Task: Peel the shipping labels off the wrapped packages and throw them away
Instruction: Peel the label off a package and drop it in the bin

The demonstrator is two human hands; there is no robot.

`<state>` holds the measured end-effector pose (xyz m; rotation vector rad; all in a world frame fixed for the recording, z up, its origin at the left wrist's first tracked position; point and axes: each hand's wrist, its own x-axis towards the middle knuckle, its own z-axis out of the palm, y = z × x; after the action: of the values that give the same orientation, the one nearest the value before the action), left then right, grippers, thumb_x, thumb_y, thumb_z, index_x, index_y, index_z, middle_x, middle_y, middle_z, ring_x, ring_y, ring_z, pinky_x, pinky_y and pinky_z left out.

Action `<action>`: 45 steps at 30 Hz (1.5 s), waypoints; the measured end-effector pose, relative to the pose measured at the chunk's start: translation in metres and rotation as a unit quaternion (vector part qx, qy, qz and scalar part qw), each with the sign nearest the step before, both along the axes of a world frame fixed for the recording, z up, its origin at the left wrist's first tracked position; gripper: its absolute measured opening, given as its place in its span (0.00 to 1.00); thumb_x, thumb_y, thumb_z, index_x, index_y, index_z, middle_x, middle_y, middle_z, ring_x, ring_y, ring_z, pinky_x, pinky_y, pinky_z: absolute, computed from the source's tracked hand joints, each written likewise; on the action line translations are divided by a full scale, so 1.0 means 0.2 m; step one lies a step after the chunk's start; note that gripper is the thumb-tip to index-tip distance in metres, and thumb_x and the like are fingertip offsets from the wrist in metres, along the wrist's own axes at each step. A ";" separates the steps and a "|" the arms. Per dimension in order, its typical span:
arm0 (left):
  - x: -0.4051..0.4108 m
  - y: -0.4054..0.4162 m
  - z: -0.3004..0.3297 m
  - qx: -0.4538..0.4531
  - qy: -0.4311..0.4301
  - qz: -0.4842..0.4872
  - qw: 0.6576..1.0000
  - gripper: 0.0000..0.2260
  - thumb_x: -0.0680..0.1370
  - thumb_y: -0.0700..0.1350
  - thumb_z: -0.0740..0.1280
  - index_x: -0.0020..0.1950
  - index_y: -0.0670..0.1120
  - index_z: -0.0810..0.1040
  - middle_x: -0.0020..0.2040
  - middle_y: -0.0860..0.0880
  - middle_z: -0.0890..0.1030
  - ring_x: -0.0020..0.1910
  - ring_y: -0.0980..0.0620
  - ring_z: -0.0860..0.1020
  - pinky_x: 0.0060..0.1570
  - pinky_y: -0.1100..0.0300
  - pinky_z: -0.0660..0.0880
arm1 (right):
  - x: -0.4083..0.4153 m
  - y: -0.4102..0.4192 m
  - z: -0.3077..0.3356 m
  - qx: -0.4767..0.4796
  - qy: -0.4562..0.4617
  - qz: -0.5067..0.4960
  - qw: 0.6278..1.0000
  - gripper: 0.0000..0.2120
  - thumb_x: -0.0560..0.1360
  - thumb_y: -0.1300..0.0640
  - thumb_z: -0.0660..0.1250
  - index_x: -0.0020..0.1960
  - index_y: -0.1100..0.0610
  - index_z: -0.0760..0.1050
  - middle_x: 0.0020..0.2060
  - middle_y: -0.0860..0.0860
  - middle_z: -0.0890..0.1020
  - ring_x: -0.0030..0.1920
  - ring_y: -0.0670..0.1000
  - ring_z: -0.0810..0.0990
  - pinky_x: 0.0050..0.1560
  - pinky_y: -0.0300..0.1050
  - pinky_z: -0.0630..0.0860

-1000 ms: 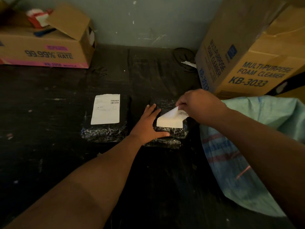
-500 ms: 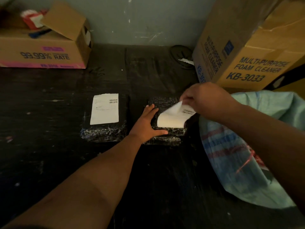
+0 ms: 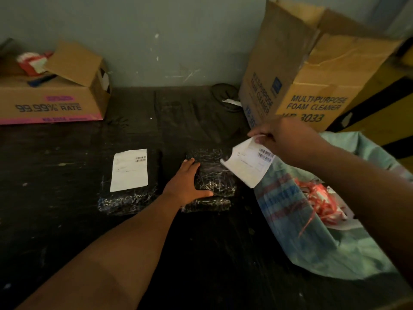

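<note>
1. A cardboard box (image 3: 51, 104) printed "99.99% RATE" sits far left of the right-hand package (image 3: 214, 175), against the wall.
2. A second wrapped package (image 3: 127, 195), left of that landmark, carries its white label (image 3: 129, 170) flat on top.
3. The left hand (image 3: 187, 182) lies flat on the landmark package, fingers straight, thumb along its near edge, pressing down.
4. The peeled label (image 3: 248, 164) hangs just right of the landmark, off its wrap, barcodes showing.
5. The right hand (image 3: 283, 139) pinches that label's top corner between thumb and fingers.
6. An open green sack (image 3: 335, 249), right of the landmark, holds red scraps (image 3: 319, 200).
7. A "FOAM CLEANER" box (image 3: 312, 81) stands behind the sack.
</note>
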<state>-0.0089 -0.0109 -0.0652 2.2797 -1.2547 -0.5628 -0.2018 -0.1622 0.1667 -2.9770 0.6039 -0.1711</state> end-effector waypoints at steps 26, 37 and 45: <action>-1.29 -0.80 0.42 -0.063 -0.151 -0.081 0.983 0.34 0.75 0.65 0.53 0.70 0.42 0.74 0.67 0.40 0.75 0.65 0.38 0.73 0.67 0.47 0.66 | -1.31 -0.80 0.27 -0.064 0.070 -0.258 0.961 0.09 0.79 0.54 0.63 0.54 0.54 0.80 0.46 0.52 0.82 0.46 0.52 0.81 0.48 0.47 0.79; -1.28 -0.80 0.38 -0.057 -0.129 -0.035 0.989 0.27 0.78 0.58 0.68 0.70 0.41 0.73 0.65 0.40 0.76 0.66 0.40 0.72 0.66 0.48 0.66 | -1.39 -0.97 0.19 -0.069 0.077 -0.253 0.962 0.09 0.79 0.58 0.62 0.56 0.60 0.78 0.44 0.55 0.80 0.45 0.53 0.79 0.45 0.46 0.77; -1.27 -0.82 0.36 -0.038 -0.138 -0.042 0.989 0.31 0.78 0.59 0.68 0.75 0.43 0.67 0.72 0.42 0.70 0.72 0.41 0.66 0.71 0.50 0.62 | -1.37 -1.00 0.18 -0.065 0.090 -0.244 0.963 0.08 0.79 0.59 0.63 0.54 0.60 0.79 0.45 0.56 0.81 0.45 0.54 0.80 0.43 0.46 0.75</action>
<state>-0.2628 -0.1742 0.0065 2.3059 -1.4810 -0.2260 -0.4748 -0.3626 0.2024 -2.9206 1.3952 0.0294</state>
